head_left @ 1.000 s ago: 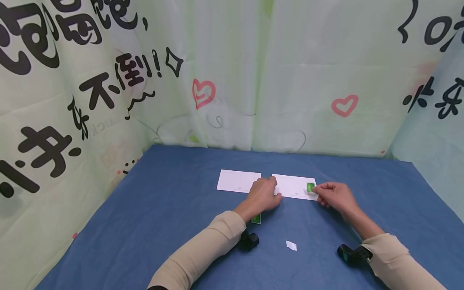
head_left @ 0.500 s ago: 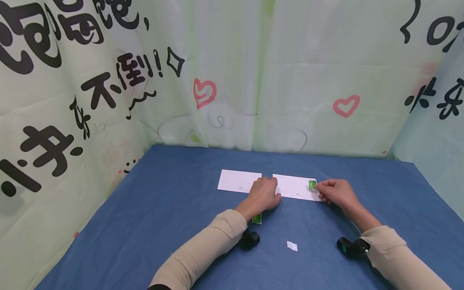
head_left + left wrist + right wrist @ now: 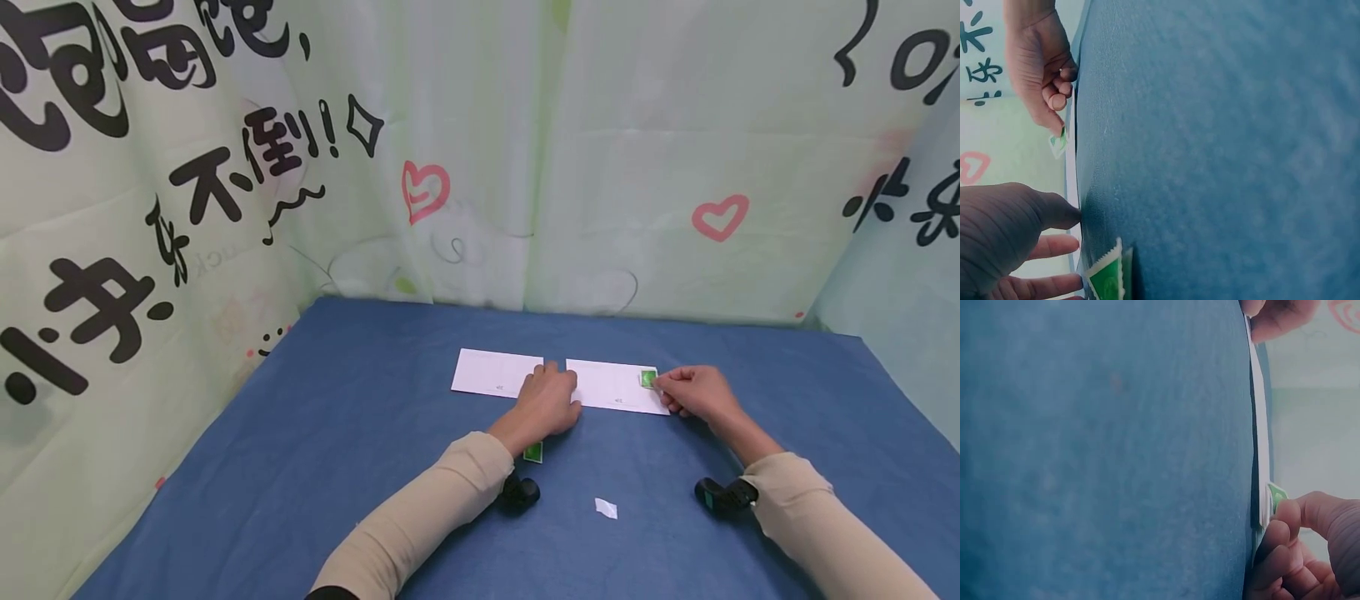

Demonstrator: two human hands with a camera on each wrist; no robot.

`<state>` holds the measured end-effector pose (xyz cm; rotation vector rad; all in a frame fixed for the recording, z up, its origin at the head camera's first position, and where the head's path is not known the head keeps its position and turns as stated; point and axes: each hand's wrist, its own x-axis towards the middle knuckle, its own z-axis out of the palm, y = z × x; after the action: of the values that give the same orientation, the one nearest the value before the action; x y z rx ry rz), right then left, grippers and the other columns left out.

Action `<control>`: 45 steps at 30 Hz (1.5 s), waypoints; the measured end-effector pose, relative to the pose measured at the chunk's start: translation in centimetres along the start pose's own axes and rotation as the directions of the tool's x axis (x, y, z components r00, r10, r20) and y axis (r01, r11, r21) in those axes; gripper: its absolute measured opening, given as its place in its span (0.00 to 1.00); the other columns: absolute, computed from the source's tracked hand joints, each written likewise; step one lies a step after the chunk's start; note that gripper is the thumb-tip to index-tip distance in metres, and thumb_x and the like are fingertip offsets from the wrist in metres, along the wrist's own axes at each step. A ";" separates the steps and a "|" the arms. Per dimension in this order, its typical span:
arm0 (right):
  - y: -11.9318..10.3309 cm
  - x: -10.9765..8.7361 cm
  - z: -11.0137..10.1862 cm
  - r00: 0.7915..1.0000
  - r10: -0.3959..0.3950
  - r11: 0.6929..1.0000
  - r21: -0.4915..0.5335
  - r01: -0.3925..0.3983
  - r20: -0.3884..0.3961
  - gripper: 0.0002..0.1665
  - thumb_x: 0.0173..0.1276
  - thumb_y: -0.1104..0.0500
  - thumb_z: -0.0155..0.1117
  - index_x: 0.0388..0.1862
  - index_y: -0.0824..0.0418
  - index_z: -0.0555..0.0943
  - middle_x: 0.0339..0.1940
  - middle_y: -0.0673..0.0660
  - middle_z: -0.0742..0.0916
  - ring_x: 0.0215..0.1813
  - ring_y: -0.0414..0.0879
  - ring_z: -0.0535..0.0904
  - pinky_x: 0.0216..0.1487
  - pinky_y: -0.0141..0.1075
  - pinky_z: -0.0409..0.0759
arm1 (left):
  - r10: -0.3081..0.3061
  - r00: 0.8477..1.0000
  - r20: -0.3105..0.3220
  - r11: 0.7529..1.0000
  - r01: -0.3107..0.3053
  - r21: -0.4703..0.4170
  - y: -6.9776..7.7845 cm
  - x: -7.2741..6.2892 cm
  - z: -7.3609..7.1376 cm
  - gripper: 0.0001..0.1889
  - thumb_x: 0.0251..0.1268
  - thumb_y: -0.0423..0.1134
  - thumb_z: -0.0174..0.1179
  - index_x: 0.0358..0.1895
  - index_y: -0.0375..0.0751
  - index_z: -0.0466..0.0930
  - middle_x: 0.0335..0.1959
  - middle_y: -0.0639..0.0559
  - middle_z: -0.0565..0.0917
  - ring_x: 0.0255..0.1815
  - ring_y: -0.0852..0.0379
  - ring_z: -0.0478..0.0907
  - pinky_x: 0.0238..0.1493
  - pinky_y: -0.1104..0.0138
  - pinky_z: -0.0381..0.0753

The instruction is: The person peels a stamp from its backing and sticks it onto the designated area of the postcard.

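Two flat white envelopes lie side by side on the far part of the blue worktop (image 3: 337, 417), a narrow gap between them. The left envelope (image 3: 487, 371) is partly covered at its right end; the right envelope (image 3: 611, 387) has small print along its near edge. Whether either holds anything inside cannot be told.

The left hand (image 3: 550, 398) rests with its fingers apart, unclenched, at the gap, touching the left end of the right envelope. The right hand (image 3: 697, 393), at the opposite end, pinches a green stamp (image 3: 648, 379) between thumb and index finger, the other fingers curled in below. This stamp is at the far right corner of the right envelope, tilted up from the paper in the right wrist view; whether its edge touches the paper is unclear.

A second stamp (image 3: 533, 452) lies nearer on the worktop, just beside the left wrist and partly hidden by it. Nearer still, to its right, is a white scrap (image 3: 606, 508). A pale curtain (image 3: 480, 108) with dark lettering (image 3: 201, 196) stands behind the worktop.
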<state>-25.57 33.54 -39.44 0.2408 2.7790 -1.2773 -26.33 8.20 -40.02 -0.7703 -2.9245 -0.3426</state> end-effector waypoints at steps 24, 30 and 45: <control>-0.2 1.3 -0.1 1.000 0.024 0.993 -0.116 -0.024 -0.007 0.15 0.73 0.55 0.61 0.34 0.67 0.83 0.20 0.49 0.81 0.26 0.42 0.76 0.27 0.34 0.76 | -0.025 0.999 0.022 1.000 0.026 -0.004 0.2 0.1 -0.1 0.09 0.74 0.45 0.60 0.48 0.46 0.84 0.45 0.47 0.80 0.49 0.51 0.75 0.50 0.61 0.75; -0.3 1.3 0.0 1.000 0.027 0.990 -0.139 -0.029 -0.011 0.15 0.73 0.55 0.60 0.32 0.66 0.84 0.19 0.50 0.81 0.25 0.43 0.75 0.27 0.34 0.74 | -0.031 0.999 0.020 0.999 0.032 -0.003 0.3 0.2 0.1 0.10 0.74 0.45 0.60 0.49 0.46 0.84 0.46 0.47 0.80 0.50 0.51 0.75 0.51 0.60 0.75; -0.2 1.4 0.3 1.000 -0.007 0.982 -0.189 0.001 -0.029 0.14 0.69 0.55 0.62 0.29 0.64 0.84 0.18 0.50 0.80 0.24 0.44 0.74 0.25 0.34 0.73 | -0.047 0.999 0.024 0.999 0.046 0.025 0.3 0.2 0.2 0.12 0.74 0.47 0.60 0.52 0.47 0.84 0.49 0.46 0.80 0.53 0.51 0.76 0.53 0.60 0.76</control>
<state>-26.97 33.32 -39.62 0.2436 2.9019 -1.0086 -26.33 8.60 -40.14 -0.7094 -2.9675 -0.3030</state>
